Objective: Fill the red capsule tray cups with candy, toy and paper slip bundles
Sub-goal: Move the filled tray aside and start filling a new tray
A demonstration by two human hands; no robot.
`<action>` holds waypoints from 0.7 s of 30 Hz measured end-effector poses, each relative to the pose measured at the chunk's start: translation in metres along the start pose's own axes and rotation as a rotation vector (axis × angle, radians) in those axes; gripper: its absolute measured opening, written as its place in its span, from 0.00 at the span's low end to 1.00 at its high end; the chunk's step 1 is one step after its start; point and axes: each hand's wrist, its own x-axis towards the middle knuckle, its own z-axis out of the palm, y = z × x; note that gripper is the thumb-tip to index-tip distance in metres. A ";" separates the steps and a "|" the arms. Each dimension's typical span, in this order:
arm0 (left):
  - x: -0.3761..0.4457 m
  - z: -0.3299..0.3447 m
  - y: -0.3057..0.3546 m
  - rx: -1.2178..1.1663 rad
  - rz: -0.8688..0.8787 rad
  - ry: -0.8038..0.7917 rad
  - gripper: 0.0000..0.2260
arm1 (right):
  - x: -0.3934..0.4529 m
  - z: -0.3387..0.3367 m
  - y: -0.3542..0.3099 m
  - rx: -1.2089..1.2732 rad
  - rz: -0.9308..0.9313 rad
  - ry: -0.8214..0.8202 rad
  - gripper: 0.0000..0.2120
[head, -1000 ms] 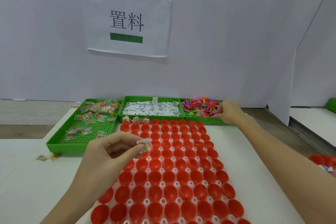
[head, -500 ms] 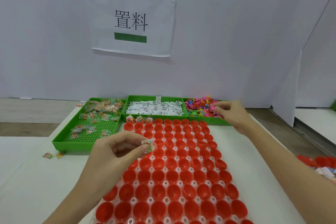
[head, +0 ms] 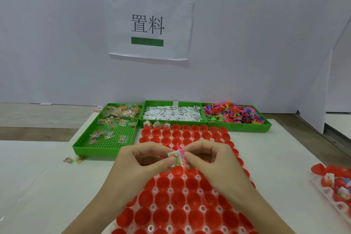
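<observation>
The red capsule tray [head: 182,201] lies in front of me, its cups in rows. Three far-left cups in the back row hold bundles [head: 156,125]. Above the tray's middle, my left hand [head: 144,161] pinches a small candy packet with a white paper slip [head: 175,158]. My right hand [head: 210,159] meets it from the right and pinches a pink toy [head: 180,150] against the packet. Behind the tray stand three green bins: candy packets [head: 114,121], paper slips [head: 171,115], coloured toys [head: 233,115].
A second tray with filled red cups [head: 334,186] shows at the right edge. Two loose candy packets [head: 73,160] lie on the white table left of the candy bin. A white wall with a paper sign [head: 150,24] stands behind the bins.
My right hand has come back from the toy bin with a pink toy and joined the left hand over the tray. The left hand kept its packet and shifted slightly right.
</observation>
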 end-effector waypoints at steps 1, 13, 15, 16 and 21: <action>0.000 0.001 -0.001 0.012 0.006 0.001 0.06 | -0.004 0.001 -0.002 -0.015 -0.008 -0.010 0.05; 0.003 -0.004 -0.007 0.032 0.017 -0.026 0.09 | -0.011 0.005 -0.007 -0.043 0.007 -0.131 0.10; 0.003 -0.004 -0.008 0.077 0.050 -0.011 0.08 | -0.011 0.003 -0.007 -0.049 -0.001 -0.153 0.12; 0.003 -0.004 -0.008 0.100 0.067 -0.002 0.08 | -0.010 0.002 -0.007 -0.049 -0.006 -0.158 0.12; 0.000 -0.001 -0.009 0.167 0.144 -0.008 0.08 | -0.009 -0.004 -0.007 -0.097 -0.039 -0.176 0.06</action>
